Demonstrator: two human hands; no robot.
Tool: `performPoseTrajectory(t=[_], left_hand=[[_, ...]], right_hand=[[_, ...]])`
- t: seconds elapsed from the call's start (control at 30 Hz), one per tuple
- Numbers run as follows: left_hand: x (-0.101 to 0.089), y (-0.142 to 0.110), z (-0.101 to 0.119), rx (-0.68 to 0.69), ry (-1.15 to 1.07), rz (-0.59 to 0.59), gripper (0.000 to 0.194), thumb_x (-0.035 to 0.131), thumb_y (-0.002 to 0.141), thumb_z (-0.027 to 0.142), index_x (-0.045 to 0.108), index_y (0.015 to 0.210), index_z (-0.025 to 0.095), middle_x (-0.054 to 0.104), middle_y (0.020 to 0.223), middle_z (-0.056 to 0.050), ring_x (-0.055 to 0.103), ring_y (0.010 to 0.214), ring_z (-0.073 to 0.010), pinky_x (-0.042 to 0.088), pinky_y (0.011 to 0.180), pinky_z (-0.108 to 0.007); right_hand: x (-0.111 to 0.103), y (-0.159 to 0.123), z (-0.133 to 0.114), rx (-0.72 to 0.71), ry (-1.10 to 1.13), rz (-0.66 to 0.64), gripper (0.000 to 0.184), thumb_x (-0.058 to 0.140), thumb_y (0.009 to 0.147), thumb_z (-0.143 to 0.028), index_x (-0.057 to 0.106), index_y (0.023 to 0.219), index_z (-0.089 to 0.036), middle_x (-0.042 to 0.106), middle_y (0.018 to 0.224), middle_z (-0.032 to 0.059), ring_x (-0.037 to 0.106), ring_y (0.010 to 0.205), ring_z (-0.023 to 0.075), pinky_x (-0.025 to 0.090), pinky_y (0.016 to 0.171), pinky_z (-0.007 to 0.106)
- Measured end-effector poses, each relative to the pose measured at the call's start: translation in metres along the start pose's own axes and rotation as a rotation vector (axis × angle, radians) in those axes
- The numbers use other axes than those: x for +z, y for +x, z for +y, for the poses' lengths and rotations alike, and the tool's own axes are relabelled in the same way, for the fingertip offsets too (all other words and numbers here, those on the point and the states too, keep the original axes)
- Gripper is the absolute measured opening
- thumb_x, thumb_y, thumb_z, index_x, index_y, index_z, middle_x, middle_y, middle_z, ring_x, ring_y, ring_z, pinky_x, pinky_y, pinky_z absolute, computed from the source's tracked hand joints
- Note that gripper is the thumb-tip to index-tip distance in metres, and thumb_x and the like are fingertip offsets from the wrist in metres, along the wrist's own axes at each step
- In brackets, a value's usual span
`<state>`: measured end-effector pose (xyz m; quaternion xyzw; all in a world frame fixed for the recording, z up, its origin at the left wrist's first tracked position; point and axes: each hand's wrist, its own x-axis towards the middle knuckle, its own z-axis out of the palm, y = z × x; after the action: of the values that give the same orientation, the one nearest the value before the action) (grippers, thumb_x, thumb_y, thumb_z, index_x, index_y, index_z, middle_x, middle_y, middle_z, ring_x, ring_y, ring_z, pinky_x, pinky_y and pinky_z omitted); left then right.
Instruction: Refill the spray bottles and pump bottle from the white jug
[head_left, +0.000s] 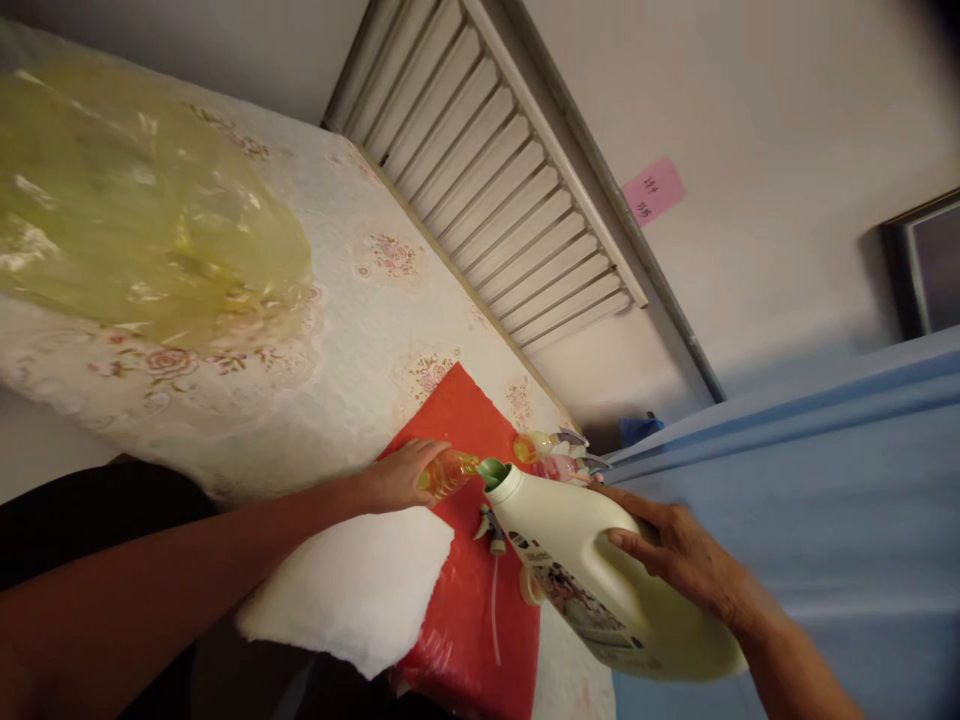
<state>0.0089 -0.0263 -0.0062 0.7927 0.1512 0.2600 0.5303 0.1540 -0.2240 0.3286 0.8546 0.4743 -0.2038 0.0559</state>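
My left hand (pixel 405 473) is closed around a small clear bottle (pixel 451 472) with orange-yellow liquid in it. In my right hand (pixel 682 560) is a large pale detergent jug (pixel 577 530) with a printed label, tilted over. The jug's green spout (pixel 493 473) meets the mouth of the small bottle; whether liquid is flowing I cannot tell. Below the jug's neck a spray trigger head (pixel 492 530) lies on a red mat (pixel 472 590), its thin tube (pixel 495 610) stretched out. A pale round cap (pixel 530 587) shows partly behind the jug.
Two spray bottles, one yellow (pixel 534 447) and one pink (pixel 556 468), are beyond the jug. White paper towel (pixel 360 585) lies near my left forearm. A yellow plastic bag (pixel 150 220) sits on the flowered tablecloth (pixel 352 350). A radiator (pixel 495 180) and blue curtain (pixel 825 520) border the table.
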Motion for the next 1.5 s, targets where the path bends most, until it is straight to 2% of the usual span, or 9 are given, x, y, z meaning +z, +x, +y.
performPoseTrajectory(t=[0.13, 0.27, 0.4, 0.7, 1.03, 1.13, 1.3, 1.5], left_hand=[[-0.0001, -0.0001, -0.0002, 0.006, 0.007, -0.003, 0.081, 0.074, 0.068, 0.033, 0.045, 0.143, 0.024, 0.052, 0.146, -0.010, 0.047, 0.136, -0.0323, 0.040, 0.113, -0.044], [0.0001, -0.0008, -0.0005, -0.010, 0.008, -0.008, 0.082, 0.074, 0.069, 0.034, 0.044, 0.144, 0.022, 0.053, 0.145, -0.012, 0.047, 0.136, -0.0324, 0.039, 0.113, -0.045], [0.0001, -0.0009, -0.0014, 0.004, 0.001, -0.007, 0.082, 0.075, 0.069, 0.034, 0.044, 0.144, 0.023, 0.052, 0.146, -0.011, 0.046, 0.137, -0.0323, 0.039, 0.113, -0.043], [0.0018, -0.0002, -0.0018, -0.008, 0.003, 0.008, 0.081, 0.075, 0.068, 0.036, 0.046, 0.143, 0.024, 0.054, 0.145, -0.010, 0.047, 0.136, -0.0323, 0.039, 0.113, -0.044], [0.0017, 0.0002, -0.0038, 0.014, -0.007, 0.017, 0.080, 0.075, 0.068, 0.039, 0.045, 0.142, 0.028, 0.054, 0.146, -0.008, 0.049, 0.135, -0.0332, 0.041, 0.112, -0.045], [0.0006, -0.0002, -0.0008, 0.002, 0.004, 0.011, 0.081, 0.074, 0.067, 0.036, 0.046, 0.142, 0.025, 0.054, 0.146, -0.010, 0.048, 0.136, -0.0327, 0.040, 0.113, -0.045], [-0.0023, -0.0017, 0.0037, -0.018, 0.018, -0.009, 0.082, 0.073, 0.068, 0.034, 0.043, 0.144, 0.022, 0.049, 0.150, -0.011, 0.045, 0.138, -0.0302, 0.039, 0.115, -0.041], [-0.0023, -0.0009, 0.0028, -0.006, 0.026, -0.018, 0.081, 0.073, 0.069, 0.035, 0.043, 0.143, 0.022, 0.052, 0.147, -0.011, 0.046, 0.138, -0.0319, 0.039, 0.114, -0.044]], right_hand=[[-0.0005, -0.0008, -0.0021, 0.022, 0.002, 0.003, 0.064, 0.058, 0.089, -0.059, 0.055, 0.143, -0.026, 0.069, 0.130, 0.0086, 0.067, 0.111, 0.0363, 0.052, 0.096, 0.052], [-0.0004, -0.0002, -0.0029, 0.019, 0.001, 0.003, 0.064, 0.058, 0.088, -0.060, 0.055, 0.143, -0.027, 0.070, 0.129, 0.0085, 0.068, 0.109, 0.0358, 0.053, 0.095, 0.051], [-0.0003, 0.0001, -0.0024, 0.011, -0.003, 0.002, 0.065, 0.057, 0.089, -0.060, 0.055, 0.144, -0.026, 0.069, 0.131, 0.0089, 0.066, 0.112, 0.0352, 0.051, 0.099, 0.051], [-0.0011, 0.0013, -0.0011, -0.001, -0.016, 0.004, 0.063, 0.057, 0.089, -0.059, 0.056, 0.143, -0.027, 0.069, 0.131, 0.0088, 0.066, 0.112, 0.0354, 0.052, 0.097, 0.050], [-0.0008, 0.0003, -0.0036, 0.009, 0.008, 0.020, 0.061, 0.060, 0.088, -0.057, 0.058, 0.141, -0.027, 0.072, 0.124, 0.0083, 0.071, 0.101, 0.0336, 0.056, 0.090, 0.048], [-0.0013, 0.0001, -0.0037, 0.012, 0.005, 0.016, 0.062, 0.059, 0.088, -0.058, 0.057, 0.142, -0.027, 0.072, 0.125, 0.0087, 0.071, 0.099, 0.0339, 0.056, 0.089, 0.050], [-0.0020, 0.0003, -0.0025, 0.011, -0.014, 0.001, 0.064, 0.057, 0.089, -0.060, 0.055, 0.143, -0.026, 0.072, 0.125, 0.0090, 0.070, 0.104, 0.0349, 0.053, 0.094, 0.053], [-0.0020, 0.0008, -0.0043, 0.004, 0.002, 0.001, 0.063, 0.058, 0.089, -0.060, 0.056, 0.142, -0.027, 0.068, 0.132, 0.0078, 0.066, 0.115, 0.0363, 0.050, 0.101, 0.054]])
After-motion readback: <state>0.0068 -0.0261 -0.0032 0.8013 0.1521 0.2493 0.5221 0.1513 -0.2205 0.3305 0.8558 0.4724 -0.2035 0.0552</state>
